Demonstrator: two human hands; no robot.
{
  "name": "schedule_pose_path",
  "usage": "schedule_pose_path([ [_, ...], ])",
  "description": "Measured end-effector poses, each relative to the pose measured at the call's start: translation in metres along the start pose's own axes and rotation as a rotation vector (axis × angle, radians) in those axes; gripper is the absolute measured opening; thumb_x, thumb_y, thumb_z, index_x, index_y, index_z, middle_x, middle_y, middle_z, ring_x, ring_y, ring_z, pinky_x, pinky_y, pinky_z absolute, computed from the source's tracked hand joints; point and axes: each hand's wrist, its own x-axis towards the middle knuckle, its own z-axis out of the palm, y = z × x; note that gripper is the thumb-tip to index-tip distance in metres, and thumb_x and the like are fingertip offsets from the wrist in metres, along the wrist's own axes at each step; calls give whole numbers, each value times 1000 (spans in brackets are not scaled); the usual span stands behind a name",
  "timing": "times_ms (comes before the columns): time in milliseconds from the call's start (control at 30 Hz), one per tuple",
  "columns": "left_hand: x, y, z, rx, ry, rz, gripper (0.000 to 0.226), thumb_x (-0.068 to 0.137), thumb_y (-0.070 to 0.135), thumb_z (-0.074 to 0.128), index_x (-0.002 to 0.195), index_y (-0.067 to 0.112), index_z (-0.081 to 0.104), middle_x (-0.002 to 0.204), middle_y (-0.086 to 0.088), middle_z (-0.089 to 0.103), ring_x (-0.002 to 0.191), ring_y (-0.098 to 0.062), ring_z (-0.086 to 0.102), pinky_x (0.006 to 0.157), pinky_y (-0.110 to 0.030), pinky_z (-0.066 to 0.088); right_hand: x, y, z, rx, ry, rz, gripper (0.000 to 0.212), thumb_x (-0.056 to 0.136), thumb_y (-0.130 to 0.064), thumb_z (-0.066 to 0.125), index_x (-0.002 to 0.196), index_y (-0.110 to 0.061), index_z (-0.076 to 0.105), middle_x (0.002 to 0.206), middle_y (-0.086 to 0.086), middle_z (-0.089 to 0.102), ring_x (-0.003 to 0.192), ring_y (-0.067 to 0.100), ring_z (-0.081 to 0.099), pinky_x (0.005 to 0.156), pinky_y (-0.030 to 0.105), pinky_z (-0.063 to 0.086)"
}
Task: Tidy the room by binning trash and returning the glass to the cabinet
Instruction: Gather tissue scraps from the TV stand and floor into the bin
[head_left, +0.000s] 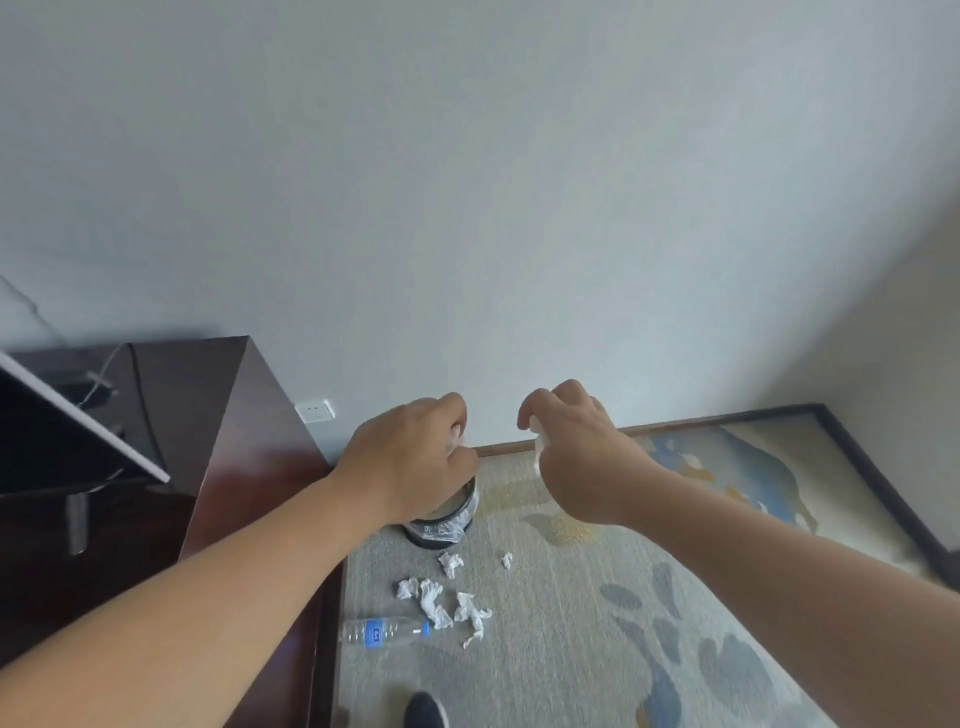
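Head view: left hand (410, 457), fingers curled round a white paper scrap (457, 441), above the round plastic-lined bin (447, 525).
Patterned grey carpet (571, 649), left edge: clear blue-labelled plastic bottle (384, 631) lying flat; crumpled white tissues (441, 597) near the bin.
Right hand (571, 447): pinches a white tissue wad (540, 444), right of the bin.

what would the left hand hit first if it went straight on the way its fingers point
Most likely the round dark bin lined with clear plastic: the left hand hangs over its opening, fingers curled downward. How far above it is unclear.

bin (457, 512) hemmed by cabinet (239, 441), open carpet (597, 571) rightward
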Motion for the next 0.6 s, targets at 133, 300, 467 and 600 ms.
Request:
schedule_pose_path([
  [133,20,-26,4,-25,-18,-88,13,83,22,47,93,23,39,91,5,50,82,-20,47,66,-32,32,41,-4,6,-34,-25,-56,43,84,6,34,115,-22,43,111,0,38,103,21,41,81,33,47],
  [300,57,-67,19,-99,-55,-213,18,81,12,44,93,22,36,95,4,47,90,-21,45,68,-33,31,91,-7,14,-45,-115,-80,44,81,7,35,117,-18,41,111,4,41,100,22,43,81,31,44],
  [467,94,-104,37,-120,-74,-260,19,82,5,42,95,18,34,99,1,43,92,-20,41,69,-31,31,145,-3,31,-52,-182,-72,46,78,7,34,116,-18,40,109,3,42,98,22,45,77,29,41],
  [600,113,-133,52,-99,-135,-267,28,80,-1,40,103,15,35,105,-3,38,97,-22,40,72,-29,30,185,0,54,-79,-241,-90,43,82,7,36,116,-18,41,111,2,38,86,20,49,72,30,44],
])
